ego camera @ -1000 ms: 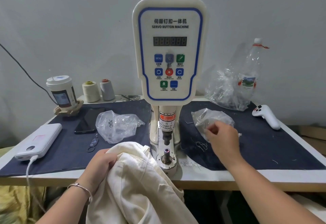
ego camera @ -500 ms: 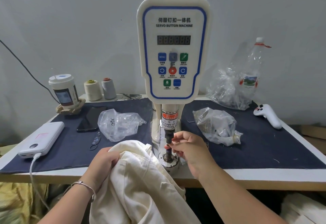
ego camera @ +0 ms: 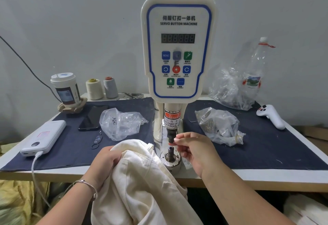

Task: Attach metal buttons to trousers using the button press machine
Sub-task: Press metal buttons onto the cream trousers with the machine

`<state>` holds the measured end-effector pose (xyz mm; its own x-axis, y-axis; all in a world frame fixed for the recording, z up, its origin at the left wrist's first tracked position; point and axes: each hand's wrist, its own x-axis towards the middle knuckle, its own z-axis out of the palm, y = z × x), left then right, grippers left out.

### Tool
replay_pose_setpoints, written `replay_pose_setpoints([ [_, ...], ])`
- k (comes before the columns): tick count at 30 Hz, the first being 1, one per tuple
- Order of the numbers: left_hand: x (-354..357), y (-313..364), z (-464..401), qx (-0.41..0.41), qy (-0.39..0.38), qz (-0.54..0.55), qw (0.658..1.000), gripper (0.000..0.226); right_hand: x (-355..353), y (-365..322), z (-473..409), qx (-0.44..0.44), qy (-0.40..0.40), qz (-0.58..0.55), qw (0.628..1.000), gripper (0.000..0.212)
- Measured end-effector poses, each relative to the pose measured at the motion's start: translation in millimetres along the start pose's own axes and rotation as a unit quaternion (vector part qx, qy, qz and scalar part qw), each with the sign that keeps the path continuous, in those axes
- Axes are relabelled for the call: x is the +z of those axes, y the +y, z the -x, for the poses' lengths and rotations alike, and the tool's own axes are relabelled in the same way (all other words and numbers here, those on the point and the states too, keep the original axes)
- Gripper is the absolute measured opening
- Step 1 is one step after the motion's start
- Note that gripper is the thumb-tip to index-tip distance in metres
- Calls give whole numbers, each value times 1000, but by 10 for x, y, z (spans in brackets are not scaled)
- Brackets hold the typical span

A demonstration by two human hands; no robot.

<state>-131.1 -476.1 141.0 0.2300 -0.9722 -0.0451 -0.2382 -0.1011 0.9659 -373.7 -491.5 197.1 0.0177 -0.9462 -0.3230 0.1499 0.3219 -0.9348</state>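
Observation:
The cream button press machine [ego camera: 177,47] stands at the table's middle, its black upper punch [ego camera: 171,133] above the lower die post [ego camera: 170,151]. My right hand [ego camera: 193,149] is at the punch, thumb and forefinger pinched at its tip; whatever they hold is too small to see. Cream trousers [ego camera: 142,180] hang over the table's front edge just left of the die. My left hand [ego camera: 104,161] grips a bunch of that cloth. A clear bag of small metal parts [ego camera: 218,125] lies right of the machine, another clear bag [ego camera: 120,122] left of it.
On the dark blue mat [ego camera: 266,150] lie a white controller [ego camera: 271,116] at the right, a black phone [ego camera: 92,116] and a white power bank [ego camera: 44,136] with cable at the left. A paper cup [ego camera: 65,88], two thread spools [ego camera: 102,88] and a plastic bottle [ego camera: 255,72] stand behind.
My right hand left the bag on the right, came to the machine's die, and has now risen to the upper punch tip. My left hand kept its grip on the trousers.

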Motion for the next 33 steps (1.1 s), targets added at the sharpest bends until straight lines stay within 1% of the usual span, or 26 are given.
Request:
replay_pose_setpoints([
  [5,-7,-9,4,-2,3,0,1000,24,13,-19,13,3,0,2,1000,12],
  [9,-5,-9,-5,-3,2,0,1000,23,12,-21,39,33,-9,-55,998,11],
  [11,-7,-12,-11,-3,3,-1,1000,22,19,-11,51,25,-15,-75,997,14],
  [15,-10,-23,-11,2,4,-2,1000,23,21,27,70,-16,-13,-62,998,21],
  [20,-17,4,4,1,-1,-4,1000,24,16,64,59,8,-20,-103,994,29],
  [23,-86,21,38,9,-18,-11,1000,22,-13,76,145,-11,-45,-111,993,27],
  [25,-195,25,54,18,-21,-15,1000,23,-55,69,231,-37,-39,-56,997,22],
  [28,-429,43,77,24,4,-11,1000,21,-29,160,398,-108,48,62,991,13],
  [29,-498,45,86,27,9,-2,1000,18,53,208,480,-134,48,95,985,13],
  [31,-593,11,100,38,15,-7,999,12,316,308,616,-191,-14,162,968,20],
  [33,-619,-54,103,47,27,-23,998,13,618,339,590,-253,-71,210,942,24],
])
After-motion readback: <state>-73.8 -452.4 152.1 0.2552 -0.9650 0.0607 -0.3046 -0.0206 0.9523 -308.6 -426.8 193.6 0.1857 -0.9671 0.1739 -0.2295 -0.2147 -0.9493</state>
